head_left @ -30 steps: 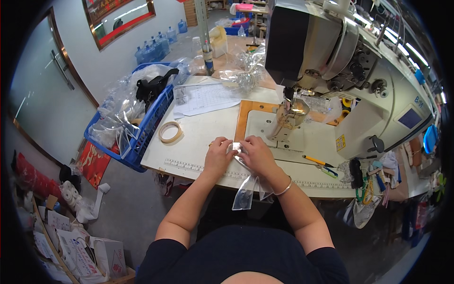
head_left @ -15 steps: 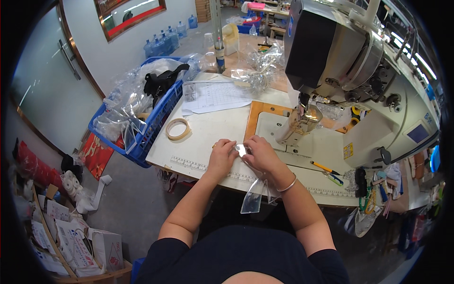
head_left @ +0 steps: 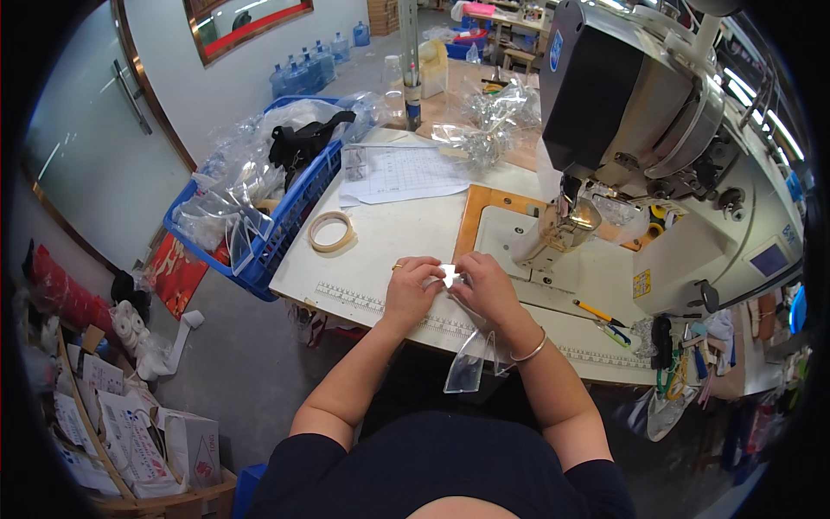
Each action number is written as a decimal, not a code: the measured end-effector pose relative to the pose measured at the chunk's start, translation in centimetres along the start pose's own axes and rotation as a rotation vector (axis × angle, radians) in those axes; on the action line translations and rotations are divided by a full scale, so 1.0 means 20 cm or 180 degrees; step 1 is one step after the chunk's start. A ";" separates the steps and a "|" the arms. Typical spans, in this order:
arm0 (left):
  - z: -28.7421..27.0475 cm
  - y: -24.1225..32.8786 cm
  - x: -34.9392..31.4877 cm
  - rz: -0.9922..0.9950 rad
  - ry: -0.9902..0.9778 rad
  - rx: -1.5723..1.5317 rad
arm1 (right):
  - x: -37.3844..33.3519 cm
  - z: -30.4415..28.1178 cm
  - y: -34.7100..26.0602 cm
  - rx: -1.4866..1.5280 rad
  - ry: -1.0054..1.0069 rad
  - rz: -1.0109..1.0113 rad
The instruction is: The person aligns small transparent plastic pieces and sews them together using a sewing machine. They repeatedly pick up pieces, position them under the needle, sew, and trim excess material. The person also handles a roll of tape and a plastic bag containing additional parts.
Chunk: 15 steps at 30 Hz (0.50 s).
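Between my two hands is a piece of clear plastic sheet [head_left: 467,370]; part of it shines white at the fingertips, and a strip hangs past the table's front edge below my right wrist. My left hand [head_left: 413,290] pinches its left side, fingers bent. My right hand [head_left: 486,287], with a bangle at the wrist, grips the other side with thumb and fingers. Both rest low over the white tabletop [head_left: 389,238], in front of the sewing machine's base plate. The sewing machine [head_left: 596,112] rises at the right, its presser foot area [head_left: 553,238] apart from my hands.
A roll of tape [head_left: 331,232] and paper sheets [head_left: 402,176] lie on the table. Left of it stands a blue basket [head_left: 281,238] full of clear plastic and a black item. An orange pen [head_left: 594,310] and a cutter [head_left: 613,333] lie at right. Plastic scraps [head_left: 493,121] sit behind.
The view has shifted slightly, so the scene sits a little to the right. Both hands keep hold of the clear plastic; its bright part has changed shape between the fingertips.
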<state>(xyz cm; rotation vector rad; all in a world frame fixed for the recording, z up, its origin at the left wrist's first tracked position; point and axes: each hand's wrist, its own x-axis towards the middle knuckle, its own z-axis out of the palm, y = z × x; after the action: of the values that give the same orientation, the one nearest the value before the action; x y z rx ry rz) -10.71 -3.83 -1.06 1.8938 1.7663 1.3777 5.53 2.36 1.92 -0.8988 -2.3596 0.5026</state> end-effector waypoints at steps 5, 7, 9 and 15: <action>0.01 0.02 0.01 0.0155 -0.0742 -0.0224 | -0.07 -0.10 0.05 0.2032 0.0731 0.0272; 0.04 -0.01 -0.03 0.0581 -0.0869 0.0423 | -0.13 -0.30 -0.01 0.2943 0.1149 0.0332; 0.05 0.00 -0.04 0.0753 -0.1001 0.0889 | -0.20 -0.53 -0.06 0.3191 0.1689 -0.0056; 0.08 0.05 -0.01 0.0933 -0.0939 0.1379 | -0.37 -0.92 -0.15 0.3609 0.2899 -0.0987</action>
<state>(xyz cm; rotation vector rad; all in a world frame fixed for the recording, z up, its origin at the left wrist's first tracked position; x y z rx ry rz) -8.74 -3.55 -1.29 2.5106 1.7924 0.7635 20.06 -2.30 15.04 -0.1211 -1.0461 0.8970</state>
